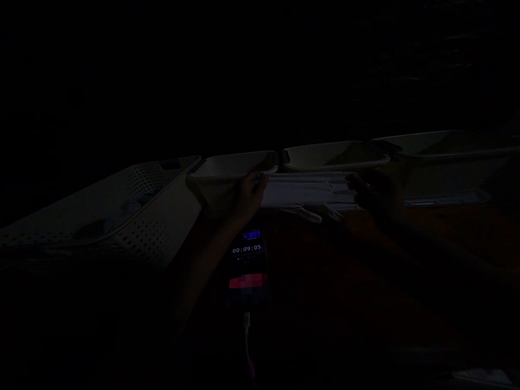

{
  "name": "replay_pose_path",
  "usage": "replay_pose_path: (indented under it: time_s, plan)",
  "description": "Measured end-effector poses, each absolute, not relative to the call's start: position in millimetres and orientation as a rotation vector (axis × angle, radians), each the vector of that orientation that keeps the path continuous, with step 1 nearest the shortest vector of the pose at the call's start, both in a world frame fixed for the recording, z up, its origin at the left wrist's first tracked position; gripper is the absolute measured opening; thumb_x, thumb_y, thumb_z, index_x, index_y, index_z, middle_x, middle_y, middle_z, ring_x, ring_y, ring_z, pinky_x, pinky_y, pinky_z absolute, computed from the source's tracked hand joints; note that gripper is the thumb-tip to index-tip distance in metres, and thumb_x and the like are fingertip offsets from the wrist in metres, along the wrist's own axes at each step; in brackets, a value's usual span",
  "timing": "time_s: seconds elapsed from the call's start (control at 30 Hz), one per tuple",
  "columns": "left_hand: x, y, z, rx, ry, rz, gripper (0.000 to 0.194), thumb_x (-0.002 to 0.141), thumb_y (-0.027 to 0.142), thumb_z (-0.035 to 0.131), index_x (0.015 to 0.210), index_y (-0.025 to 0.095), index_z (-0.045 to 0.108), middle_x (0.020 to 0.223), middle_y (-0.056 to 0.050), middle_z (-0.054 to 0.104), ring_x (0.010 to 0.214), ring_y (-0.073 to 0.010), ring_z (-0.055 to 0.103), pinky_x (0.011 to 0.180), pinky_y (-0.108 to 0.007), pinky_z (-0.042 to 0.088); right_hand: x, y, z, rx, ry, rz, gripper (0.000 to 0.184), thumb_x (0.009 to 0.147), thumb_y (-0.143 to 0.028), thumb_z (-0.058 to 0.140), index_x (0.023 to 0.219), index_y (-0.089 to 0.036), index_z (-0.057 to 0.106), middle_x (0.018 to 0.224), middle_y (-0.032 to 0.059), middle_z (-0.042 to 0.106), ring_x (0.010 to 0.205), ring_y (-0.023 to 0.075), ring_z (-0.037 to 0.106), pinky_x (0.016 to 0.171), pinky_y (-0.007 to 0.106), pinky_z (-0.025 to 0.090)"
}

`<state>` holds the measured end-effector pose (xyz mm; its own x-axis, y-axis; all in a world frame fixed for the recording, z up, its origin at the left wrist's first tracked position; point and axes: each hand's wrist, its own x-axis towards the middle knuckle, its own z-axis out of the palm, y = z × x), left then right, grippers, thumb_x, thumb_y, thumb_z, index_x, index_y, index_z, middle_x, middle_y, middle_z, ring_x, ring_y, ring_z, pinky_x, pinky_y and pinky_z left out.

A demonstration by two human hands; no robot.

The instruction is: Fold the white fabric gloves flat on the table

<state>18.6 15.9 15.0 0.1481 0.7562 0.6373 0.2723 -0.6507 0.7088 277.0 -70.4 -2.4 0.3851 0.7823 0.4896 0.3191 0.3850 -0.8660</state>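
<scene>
The picture is very dark. A pale folded cloth lies on the table between my hands. My left hand rests on its left end with the fingers curled on the edge. At the cloth's right end, my right hand grips the fabric in the same way. Thin strips of the cloth hang toward me below its front edge.
A white perforated basket with dim items inside stands at the left. Three pale tubs line the far side. A phone showing a timer lies on the dark table near my left forearm, with a cable running toward me.
</scene>
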Motion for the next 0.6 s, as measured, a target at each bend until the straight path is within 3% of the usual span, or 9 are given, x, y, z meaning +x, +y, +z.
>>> replay_pose_path:
  time_s: [0.3, 0.6]
  plan:
    - [22.0, 15.2, 6.6, 2.039, 1.007, 1.444, 0.020, 0.082, 0.031, 0.048, 0.077, 0.013, 0.054, 0.069, 0.000, 0.054, 0.068, -0.0114, 0.050, 0.064, -0.021, 0.038, 274.3, -67.5, -13.8, -1.226, -1.278, 0.437, 0.036, 0.070, -0.053, 0.059, 0.076, -0.017, 0.059, 0.074, 0.0038, 0.059, 0.055, 0.0094, 0.051, 0.043, 0.018, 0.040]
    - [23.7, 9.8, 1.0, 2.156, 1.066, 1.421, 0.021, 0.085, 0.033, 0.043, 0.082, 0.014, 0.053, 0.076, -0.002, 0.055, 0.074, -0.0121, 0.051, 0.067, -0.022, 0.039, 272.0, -63.9, -27.8, -1.283, -1.443, 0.380, 0.038, 0.075, -0.055, 0.051, 0.082, -0.018, 0.060, 0.080, 0.0059, 0.062, 0.070, 0.0165, 0.058, 0.054, 0.025, 0.047]
